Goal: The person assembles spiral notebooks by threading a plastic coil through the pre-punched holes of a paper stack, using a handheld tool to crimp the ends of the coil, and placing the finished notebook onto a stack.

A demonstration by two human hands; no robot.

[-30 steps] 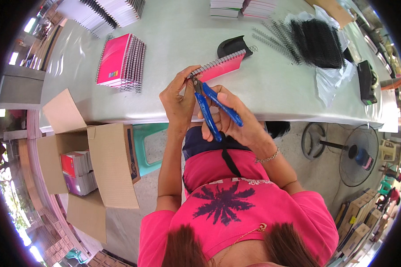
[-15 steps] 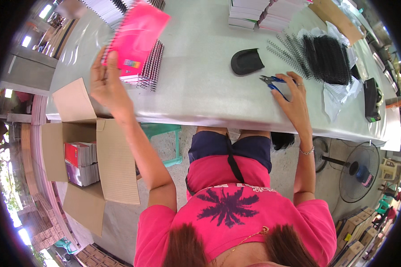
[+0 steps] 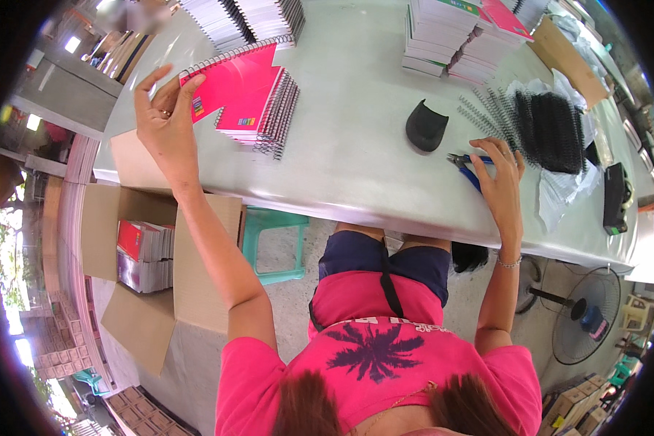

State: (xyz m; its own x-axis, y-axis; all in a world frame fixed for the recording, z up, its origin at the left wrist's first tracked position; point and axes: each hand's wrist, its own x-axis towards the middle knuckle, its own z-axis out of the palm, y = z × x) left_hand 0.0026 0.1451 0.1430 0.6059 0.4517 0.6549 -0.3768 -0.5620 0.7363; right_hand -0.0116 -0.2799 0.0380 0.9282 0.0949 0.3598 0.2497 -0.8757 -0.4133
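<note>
My left hand (image 3: pixel 168 120) grips a pink spiral notebook (image 3: pixel 229 76) by its left end, thumb on the cover. Its wire binding runs along the far edge. It is held over the left part of the table, partly overlapping a stack of pink spiral notebooks (image 3: pixel 258 116) in view. My right hand (image 3: pixel 500 174) has its fingers curled round the blue handles of small wire cutters (image 3: pixel 466 168), low over the tabletop. Just left of the cutters' jaws lies a black curved, cup-like piece (image 3: pixel 426 127).
Black binding coils (image 3: pixel 552 131) lie at right on crumpled paper, beside a black dispenser (image 3: pixel 615 198). Book stacks (image 3: pixel 443 43) stand at the back. An open carton (image 3: pixel 203 291) with books, a green stool (image 3: pixel 276 243) and a fan (image 3: pixel 588 320) are below the table edge.
My left hand has turned the notebook from steeply upright to a flatter slant, its binding now on the far side. My right hand stays at the cutters. The whole view has shifted.
</note>
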